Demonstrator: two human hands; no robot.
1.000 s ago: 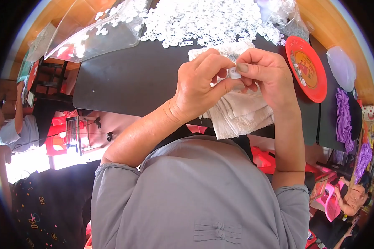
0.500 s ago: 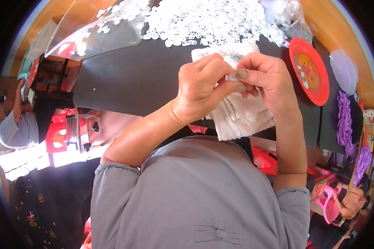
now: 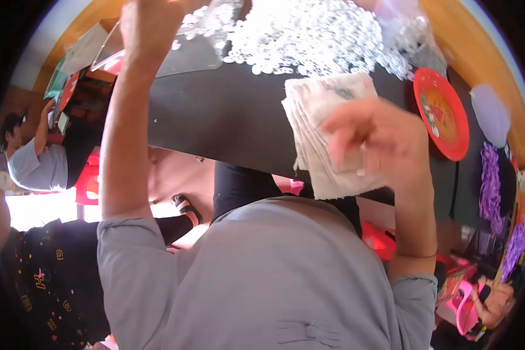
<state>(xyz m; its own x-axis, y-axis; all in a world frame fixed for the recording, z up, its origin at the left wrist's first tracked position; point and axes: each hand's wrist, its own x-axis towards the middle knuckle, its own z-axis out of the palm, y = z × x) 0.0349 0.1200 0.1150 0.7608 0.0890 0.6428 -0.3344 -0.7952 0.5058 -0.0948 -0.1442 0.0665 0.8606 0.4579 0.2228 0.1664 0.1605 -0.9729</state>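
My left hand (image 3: 153, 26) is stretched out to the far left, over the clear plastic tray (image 3: 189, 60). The upper edge of the picture cuts off its fingers, so whatever they hold is hidden. Smeared by motion, my right hand (image 3: 382, 137) hovers above a folded cream cloth (image 3: 306, 116); a tiny white speck shows below its palm. At the back of the dark table (image 3: 216, 111) lies a big heap of small white plastic pieces (image 3: 309, 38). More of these white pieces (image 3: 207, 23) are scattered in the tray beside my left hand.
A red plate (image 3: 462, 125) with a few small pieces stands at the right. Behind it are clear plastic bags (image 3: 417, 38) and bundled purple cord (image 3: 491, 186). Other people sit at far left (image 3: 38, 160) and lower right (image 3: 496, 303). A person in dark patterned clothing (image 3: 52, 280) is close at my left.
My hands, together over the cloth before, have parted. The left has swung far up and left to the tray; the right has dropped slightly and is moving. The view has shifted a little.
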